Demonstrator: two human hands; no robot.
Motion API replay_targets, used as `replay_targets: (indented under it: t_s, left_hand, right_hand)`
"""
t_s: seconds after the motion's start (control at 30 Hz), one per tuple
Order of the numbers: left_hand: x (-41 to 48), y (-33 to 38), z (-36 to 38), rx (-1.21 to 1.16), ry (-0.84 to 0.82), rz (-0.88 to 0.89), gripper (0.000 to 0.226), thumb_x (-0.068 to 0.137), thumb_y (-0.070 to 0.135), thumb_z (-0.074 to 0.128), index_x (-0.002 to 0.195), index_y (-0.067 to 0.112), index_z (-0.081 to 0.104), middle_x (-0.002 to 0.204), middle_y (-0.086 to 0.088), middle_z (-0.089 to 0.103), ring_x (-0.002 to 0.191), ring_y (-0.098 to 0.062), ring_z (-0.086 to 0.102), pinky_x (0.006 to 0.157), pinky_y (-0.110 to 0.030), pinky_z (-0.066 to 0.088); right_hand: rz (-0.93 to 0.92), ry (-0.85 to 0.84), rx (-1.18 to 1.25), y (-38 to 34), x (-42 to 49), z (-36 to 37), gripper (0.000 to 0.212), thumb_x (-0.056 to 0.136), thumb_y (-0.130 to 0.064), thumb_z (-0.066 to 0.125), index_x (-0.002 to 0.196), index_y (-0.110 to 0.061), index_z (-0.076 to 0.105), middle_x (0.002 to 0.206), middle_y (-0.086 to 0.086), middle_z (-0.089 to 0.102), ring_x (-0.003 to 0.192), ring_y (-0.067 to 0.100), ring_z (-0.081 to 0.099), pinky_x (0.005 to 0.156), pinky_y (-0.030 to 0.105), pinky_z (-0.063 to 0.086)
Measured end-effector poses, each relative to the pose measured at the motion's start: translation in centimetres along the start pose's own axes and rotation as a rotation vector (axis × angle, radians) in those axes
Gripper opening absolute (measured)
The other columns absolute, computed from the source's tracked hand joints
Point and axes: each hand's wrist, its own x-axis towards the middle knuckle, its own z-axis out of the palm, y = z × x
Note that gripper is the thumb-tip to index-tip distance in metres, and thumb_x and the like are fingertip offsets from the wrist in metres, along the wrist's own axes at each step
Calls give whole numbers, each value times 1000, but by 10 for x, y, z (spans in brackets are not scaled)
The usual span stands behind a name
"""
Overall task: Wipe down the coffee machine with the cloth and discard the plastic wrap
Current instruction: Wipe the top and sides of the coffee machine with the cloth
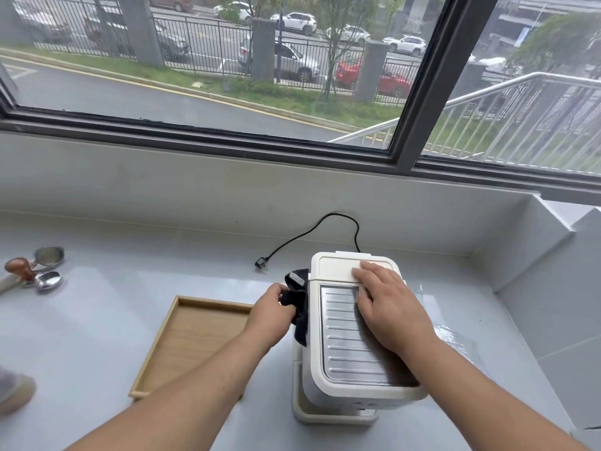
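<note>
A cream-white coffee machine (pixel 341 346) with a ribbed metal top stands on the pale counter, seen from above. My left hand (pixel 270 312) grips a black cloth (pixel 297 302) and presses it against the machine's left side. Lying flat on the machine's top, fingers spread, is my right hand (pixel 387 302), which holds nothing. Clear plastic wrap (pixel 455 341) lies crumpled on the counter just right of the machine, partly hidden by my right forearm.
A wooden tray (pixel 192 340) sits left of the machine. The black power cord and plug (pixel 261 263) trail behind it, unplugged. A portafilter (pixel 48 255), a wooden-handled tamper (pixel 19 270) and a metal scoop (pixel 48 281) lie far left. A wall corner rises at right.
</note>
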Motion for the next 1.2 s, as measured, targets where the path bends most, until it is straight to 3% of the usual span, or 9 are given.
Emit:
replay_targets:
  t_s: [0.3, 0.47, 0.6, 0.7, 0.83, 0.97, 1.07, 1.2]
  left_hand:
    - [30, -19, 22, 301, 21, 9, 27, 86, 8, 45, 108, 19, 54, 102, -4, 70, 96, -33, 63, 77, -39, 52]
    - [45, -36, 35, 388, 8, -10, 20, 91, 15, 44, 109, 20, 52, 100, -2, 66, 91, -28, 56, 73, -36, 43]
    - [52, -50, 48, 407, -13, -81, 23, 95, 21, 46, 117, 19, 54, 113, -4, 70, 102, -28, 60, 82, -35, 44]
    - [51, -56, 54, 297, 3, -170, 26, 102, 18, 35, 117, 11, 56, 117, -14, 69, 112, -35, 63, 100, -46, 51]
    - [41, -64, 55, 353, -13, -171, 30, 105, 18, 36, 126, 11, 56, 126, -16, 67, 112, -36, 63, 101, -45, 51]
    - [19, -76, 53, 515, -99, -122, 30, 100, 30, 46, 127, 18, 52, 123, -8, 68, 106, -30, 64, 92, -40, 54]
    - [-3, -86, 52, 575, -143, -92, 35, 97, 32, 53, 130, 20, 54, 127, -4, 69, 110, -28, 65, 88, -35, 53]
    - [-31, -101, 52, 563, -163, -115, 29, 93, 30, 54, 121, 24, 58, 116, -1, 72, 102, -25, 67, 89, -40, 58]
  right_hand:
    - [-10, 29, -17, 4, 3, 4, 41, 102, -24, 51, 142, -24, 60, 153, -4, 52, 140, 17, 40, 119, 29, 27]
    - [-18, 49, -11, 7, 4, 6, 41, 101, -25, 52, 141, -24, 60, 152, -5, 53, 139, 16, 41, 118, 28, 28]
    - [-20, 67, 1, 9, 3, 6, 41, 100, -25, 52, 141, -24, 61, 152, -5, 54, 138, 15, 41, 117, 26, 25]
    - [-23, 65, 12, 9, 3, 6, 43, 100, -26, 51, 142, -24, 60, 154, -4, 52, 140, 16, 41, 120, 28, 26]
    - [-39, 19, -5, 8, 2, 3, 54, 99, -45, 47, 152, -33, 47, 159, -5, 45, 144, 15, 34, 121, 28, 22]
    - [-84, -89, -86, 9, 1, 4, 75, 91, -77, 31, 160, -49, 20, 172, -7, 21, 158, 18, 11, 129, 37, 6]
    - [-107, -134, -141, 8, 4, 6, 79, 89, -85, 22, 160, -51, 14, 174, -7, 6, 160, 19, -3, 129, 42, -4]
    - [-101, -136, -152, 8, 5, 6, 80, 89, -85, 20, 160, -51, 11, 174, -7, 3, 160, 18, -6, 129, 44, -5]
